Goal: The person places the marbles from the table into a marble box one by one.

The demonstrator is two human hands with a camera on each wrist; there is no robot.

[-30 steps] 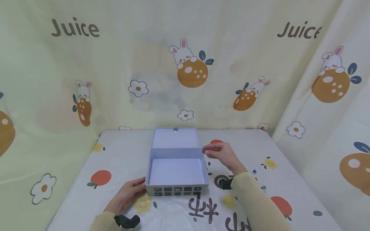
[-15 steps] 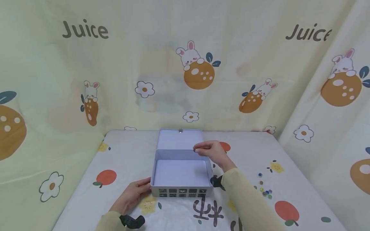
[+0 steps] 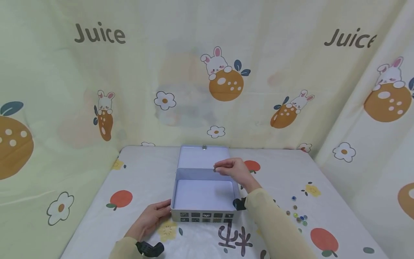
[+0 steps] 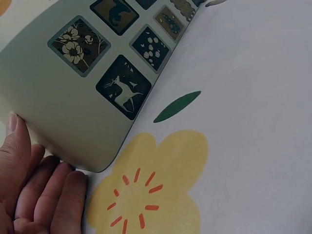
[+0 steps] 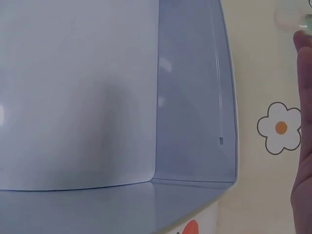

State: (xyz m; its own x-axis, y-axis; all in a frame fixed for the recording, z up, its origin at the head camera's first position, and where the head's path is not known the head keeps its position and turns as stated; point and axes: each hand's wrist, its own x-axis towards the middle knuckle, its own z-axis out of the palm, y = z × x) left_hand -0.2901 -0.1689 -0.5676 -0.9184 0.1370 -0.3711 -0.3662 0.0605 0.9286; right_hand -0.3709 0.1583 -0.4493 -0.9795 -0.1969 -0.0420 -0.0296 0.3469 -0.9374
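An open pale tin box (image 3: pixel 204 195) stands on the table, its lid (image 3: pixel 202 157) tipped back behind it. Small dark square pictures decorate the box's front wall (image 4: pixel 73 131). My left hand (image 3: pixel 152 217) rests against the left side, thumb and fingers at the front corner. Over the box's back right part, my right hand (image 3: pixel 235 171) pinches a small marble (image 3: pixel 215 168) between thumb and fingertips. In the right wrist view that hand (image 5: pixel 303 122) shows at the right edge, a greenish, glassy bit of the marble (image 5: pixel 308 20) at its fingertips. The box floor (image 5: pixel 83 92) is bare.
Several loose glass marbles (image 3: pixel 295 215) lie on the table right of the box, with a blue marble (image 3: pixel 294 198) slightly apart behind them. A printed curtain (image 3: pixel 181 72) hangs behind the table. The tablecloth (image 3: pixel 142 172) carries fruit and flower prints.
My right hand has moved left from beside the box's back right corner to over the box, still pinching the marble. The head view has shifted; my left hand stays at the box.
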